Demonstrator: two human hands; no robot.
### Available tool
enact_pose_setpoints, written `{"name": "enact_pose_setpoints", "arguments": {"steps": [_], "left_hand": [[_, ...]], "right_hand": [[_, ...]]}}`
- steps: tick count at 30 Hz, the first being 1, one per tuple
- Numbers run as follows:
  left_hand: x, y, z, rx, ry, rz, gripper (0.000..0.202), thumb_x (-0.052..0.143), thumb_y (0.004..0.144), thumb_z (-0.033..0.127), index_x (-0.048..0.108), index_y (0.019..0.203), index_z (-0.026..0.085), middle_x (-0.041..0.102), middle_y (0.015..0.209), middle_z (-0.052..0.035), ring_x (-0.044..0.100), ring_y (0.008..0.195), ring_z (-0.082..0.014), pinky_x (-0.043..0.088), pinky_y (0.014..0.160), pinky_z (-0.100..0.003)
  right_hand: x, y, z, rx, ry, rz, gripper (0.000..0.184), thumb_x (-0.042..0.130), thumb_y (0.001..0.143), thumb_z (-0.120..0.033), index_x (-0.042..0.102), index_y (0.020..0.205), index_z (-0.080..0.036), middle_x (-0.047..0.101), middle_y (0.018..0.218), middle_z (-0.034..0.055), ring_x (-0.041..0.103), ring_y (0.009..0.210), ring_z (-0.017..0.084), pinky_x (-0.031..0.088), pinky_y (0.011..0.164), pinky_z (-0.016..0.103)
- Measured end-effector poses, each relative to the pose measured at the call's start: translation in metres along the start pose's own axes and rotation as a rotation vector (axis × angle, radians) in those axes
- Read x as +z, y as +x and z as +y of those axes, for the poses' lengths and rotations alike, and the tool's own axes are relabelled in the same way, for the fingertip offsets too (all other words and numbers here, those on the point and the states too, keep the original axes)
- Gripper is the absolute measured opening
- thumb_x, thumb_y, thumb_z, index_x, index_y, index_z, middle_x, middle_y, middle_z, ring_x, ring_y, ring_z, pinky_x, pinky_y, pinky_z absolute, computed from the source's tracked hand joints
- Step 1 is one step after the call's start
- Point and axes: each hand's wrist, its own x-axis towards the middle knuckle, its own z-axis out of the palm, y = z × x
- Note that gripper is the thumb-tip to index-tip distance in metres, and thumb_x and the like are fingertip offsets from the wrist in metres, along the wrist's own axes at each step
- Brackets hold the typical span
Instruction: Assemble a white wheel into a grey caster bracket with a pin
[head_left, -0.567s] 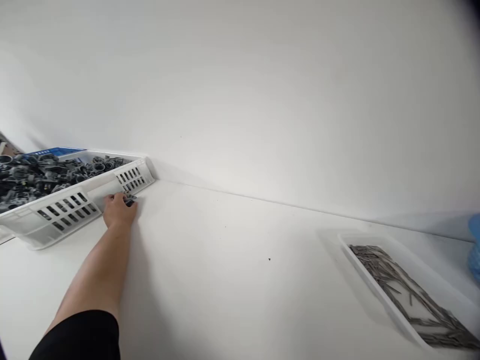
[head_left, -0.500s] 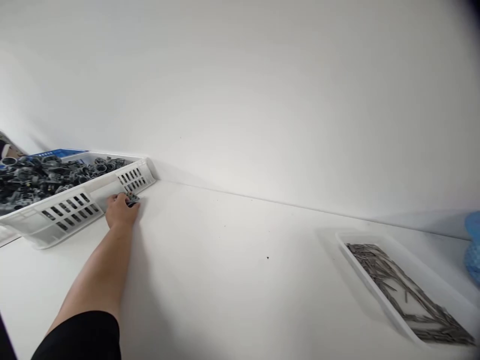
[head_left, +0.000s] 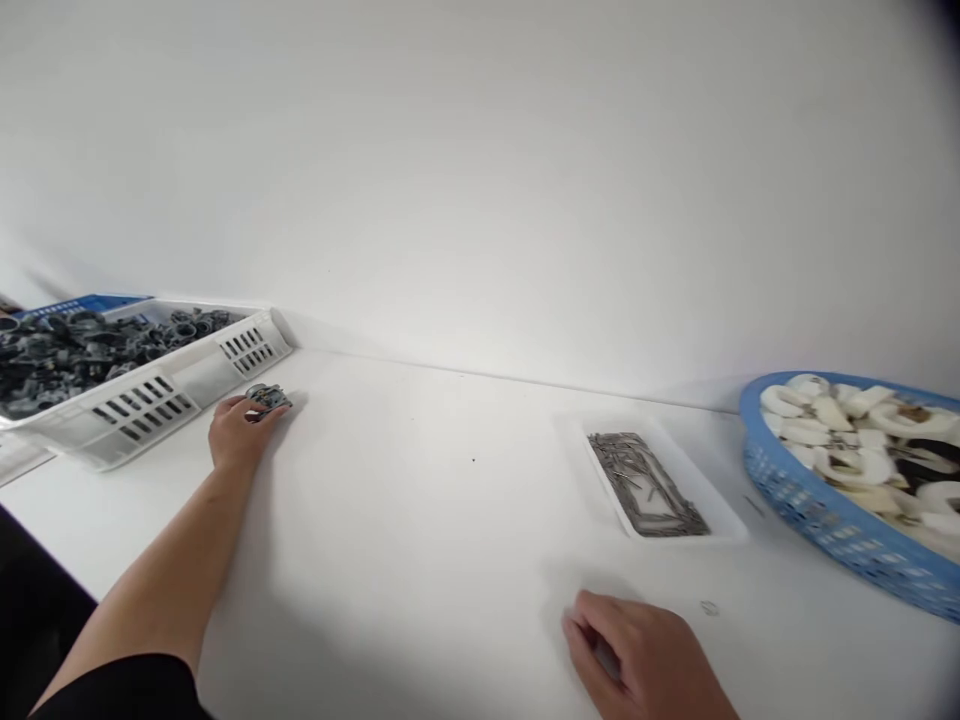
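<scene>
My left hand [head_left: 238,432] is closed around a small grey metal part [head_left: 268,400], held just above or on the white table beside the white basket [head_left: 202,375]. The part has a rounded outline; its exact kind is hard to make out. Heaped inside that basket are many dark grey metal parts [head_left: 90,345], some ring-shaped. At the lower right, my right hand [head_left: 637,650] rests low over the table with fingers curled and thumb against the forefinger. Whether anything sits in that curl is hidden. Closest to it is a white tray [head_left: 724,505] of thin grey metal pins [head_left: 645,485].
A blue round basket [head_left: 832,530] at the right holds white curved pieces [head_left: 862,460] and a few black ones. Behind the white basket stands a blue crate [head_left: 97,303]. A small wire-like bit [head_left: 709,607] lies on the table [head_left: 420,540]. A white wall [head_left: 480,180] rises behind.
My left hand has drawn the grey part slightly away from the basket's side. My right hand has come into view at the lower right. The view has turned right, showing the blue basket.
</scene>
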Motion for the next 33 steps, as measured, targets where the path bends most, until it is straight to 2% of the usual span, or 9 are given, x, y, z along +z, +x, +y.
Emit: {"name": "enact_pose_setpoints", "arguments": {"steps": [3,6,11,15,18,22,26,33], "left_hand": [[-0.014,-0.034,0.017,0.003,-0.053,-0.019,0.041,0.076,0.07,0.059,0.066,0.079,0.02,0.063,0.12,-0.0069,0.063,0.074,-0.018,0.054,0.094,-0.042],[-0.025,-0.07,0.036,0.004,-0.115,-0.04,0.047,0.074,0.068,0.064,0.065,0.076,0.019,0.066,0.11,-0.0095,0.064,0.072,-0.0198,0.056,0.082,-0.04],[-0.037,-0.125,0.069,0.068,-0.196,-0.057,0.051,0.069,0.07,0.07,0.064,0.083,0.021,0.068,0.098,-0.0076,0.063,0.07,-0.0198,0.054,0.075,-0.037],[-0.042,-0.163,0.095,0.083,-0.216,-0.09,0.051,0.068,0.072,0.072,0.062,0.08,0.021,0.066,0.087,-0.0063,0.061,0.063,-0.0185,0.053,0.064,-0.035],[-0.044,-0.187,0.111,0.125,-0.243,-0.136,0.049,0.069,0.072,0.07,0.061,0.081,0.022,0.066,0.091,-0.0055,0.062,0.064,-0.0179,0.053,0.065,-0.034],[-0.048,-0.21,0.128,0.21,-0.283,-0.214,0.044,0.073,0.072,0.064,0.059,0.081,0.023,0.067,0.1,-0.004,0.065,0.069,-0.018,0.053,0.071,-0.035],[-0.051,-0.225,0.141,0.238,-0.289,-0.229,0.043,0.072,0.074,0.063,0.057,0.081,0.023,0.067,0.1,-0.0046,0.064,0.069,-0.0189,0.052,0.07,-0.036],[-0.053,-0.244,0.156,0.225,-0.326,-0.256,0.043,0.072,0.075,0.061,0.057,0.087,0.023,0.065,0.102,-0.0048,0.066,0.078,-0.0206,0.053,0.07,-0.035]], "right_hand": [[-0.008,0.002,-0.004,-0.002,0.059,-0.031,0.031,0.048,0.092,-0.025,0.033,0.065,-0.02,0.047,0.052,-0.0044,0.04,0.045,0.009,0.023,0.049,0.025],[-0.01,0.002,-0.005,0.025,0.121,-0.078,0.031,0.046,0.094,-0.026,0.036,0.065,-0.02,0.047,0.053,-0.0044,0.04,0.046,0.009,0.023,0.051,0.025],[-0.017,-0.001,-0.012,0.093,0.189,-0.087,0.025,0.045,0.094,-0.025,0.045,0.069,-0.02,0.051,0.056,-0.0037,0.042,0.05,0.011,0.024,0.055,0.026],[-0.023,-0.007,-0.019,0.041,0.195,-0.136,0.015,0.046,0.093,-0.021,0.053,0.08,-0.02,0.06,0.069,-0.0015,0.05,0.06,0.014,0.027,0.06,0.028],[-0.025,-0.011,-0.02,0.013,0.199,-0.132,0.012,0.047,0.094,-0.021,0.055,0.085,-0.02,0.063,0.078,0.0003,0.054,0.068,0.016,0.031,0.066,0.03],[-0.027,-0.013,-0.019,0.005,0.225,-0.15,0.013,0.046,0.094,-0.022,0.057,0.088,-0.019,0.065,0.083,0.0012,0.056,0.073,0.016,0.034,0.07,0.03],[-0.032,-0.014,-0.018,0.007,0.264,-0.154,0.011,0.05,0.093,-0.023,0.059,0.089,-0.019,0.066,0.083,0.001,0.056,0.073,0.015,0.034,0.07,0.029],[-0.033,-0.012,-0.011,0.123,0.481,-0.195,0.017,0.053,0.094,-0.032,0.06,0.083,-0.021,0.061,0.069,-0.005,0.05,0.062,0.009,0.03,0.064,0.025]]}}
